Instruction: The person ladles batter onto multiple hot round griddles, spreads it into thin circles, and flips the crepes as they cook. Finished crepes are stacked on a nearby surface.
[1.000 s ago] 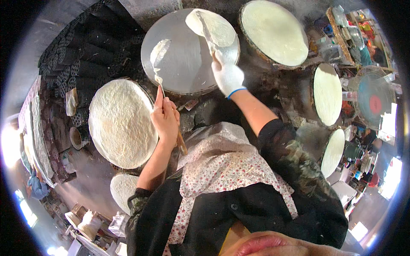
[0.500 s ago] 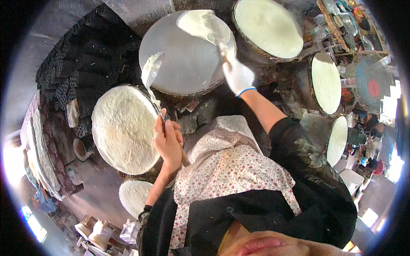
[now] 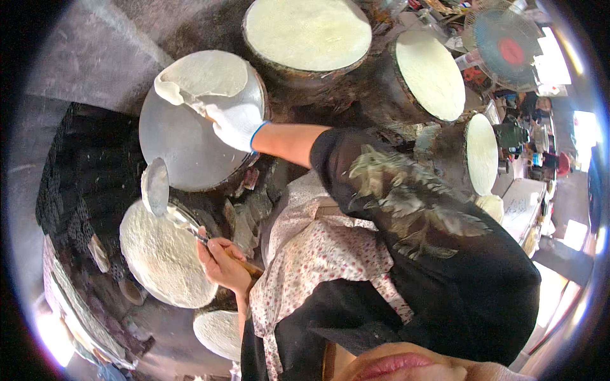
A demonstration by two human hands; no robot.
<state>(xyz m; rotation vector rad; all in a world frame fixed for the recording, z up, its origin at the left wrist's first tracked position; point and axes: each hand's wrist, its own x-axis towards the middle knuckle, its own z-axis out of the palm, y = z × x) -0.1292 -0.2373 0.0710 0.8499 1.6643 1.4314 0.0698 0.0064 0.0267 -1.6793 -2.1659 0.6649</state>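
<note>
A round fisheye picture inside a black border; straight edges bow strongly toward the rim. Daylight enters from the right side and the lower left corner, both blown out to white glare; the upper left is grey and hazy. The middle is evenly lit and fairly sharp; the pale discs are bright, the dark clothing loses detail; the rim is soft and blurred.

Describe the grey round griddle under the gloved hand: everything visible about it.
The round griddle is a smooth, grey, metal-looking disc, tilted in view, among batter-covered drums. A thin pale sheet of batter covers only its upper part; the rest is bare. The white-gloved right hand presses a spreader against the batter's edge. A ladle's bowl overlaps its lower left rim.
</note>
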